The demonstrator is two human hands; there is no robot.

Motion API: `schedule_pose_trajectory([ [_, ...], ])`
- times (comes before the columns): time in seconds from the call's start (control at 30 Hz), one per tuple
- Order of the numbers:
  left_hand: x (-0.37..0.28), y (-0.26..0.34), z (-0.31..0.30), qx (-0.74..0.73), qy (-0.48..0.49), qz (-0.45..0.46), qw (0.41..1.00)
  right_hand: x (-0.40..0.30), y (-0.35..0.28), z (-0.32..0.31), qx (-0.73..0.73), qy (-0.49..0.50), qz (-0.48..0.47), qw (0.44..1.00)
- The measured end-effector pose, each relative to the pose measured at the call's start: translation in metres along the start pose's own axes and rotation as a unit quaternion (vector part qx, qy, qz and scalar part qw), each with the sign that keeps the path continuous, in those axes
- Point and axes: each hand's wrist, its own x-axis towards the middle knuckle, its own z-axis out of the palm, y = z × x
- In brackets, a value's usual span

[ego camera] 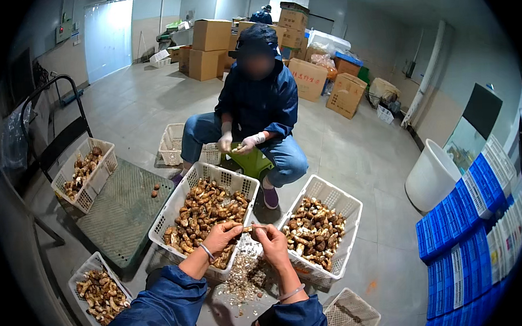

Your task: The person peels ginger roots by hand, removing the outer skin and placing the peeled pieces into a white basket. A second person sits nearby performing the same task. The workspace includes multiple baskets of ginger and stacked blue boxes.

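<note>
My left hand (222,237) has its fingers closed on a brown-and-white mushroom (247,229), held above the gap between two white plastic crates. Close beside it, the fingertips of my right hand (271,243) are pinched at the mushroom's other end; a small thing seems to be between them, too small to name. Under my left hand stands a large crate (161,230) full of brown mushrooms (201,205). Another crate (353,229) of mushrooms (318,230) is to the right of my right hand. Pale trimmings and dark soil (248,273) lie on the floor below my hands.
Facing me sits a co-worker (258,93) in a blue jacket and white gloves. A flat cart (119,213) and smaller mushroom crates (102,170) are at left. A white crate (352,312) sits at lower right, near stacked blue crates (451,224) and a white bin (430,177).
</note>
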Motion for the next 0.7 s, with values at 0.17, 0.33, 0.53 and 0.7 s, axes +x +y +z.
schedule_pose_trajectory([
  [0.17, 0.008, -0.013, -0.007, 0.024, -0.008, 0.061, 0.998, 0.0, 0.0, 0.006, 0.062, -0.011, -0.005, 0.998],
  [0.33, 0.01, -0.015, -0.01, 0.071, 0.002, 0.041, 0.997, 0.001, 0.006, 0.007, 0.059, 0.008, 0.008, 0.998],
  [0.53, -0.006, -0.003, 0.011, 0.102, 0.063, 0.096, 0.988, 0.0, 0.009, 0.016, -0.012, 0.036, -0.041, 0.998],
  [0.7, -0.007, -0.005, 0.009, 0.088, 0.051, 0.077, 0.992, 0.001, 0.004, 0.016, 0.049, 0.029, -0.011, 0.998],
])
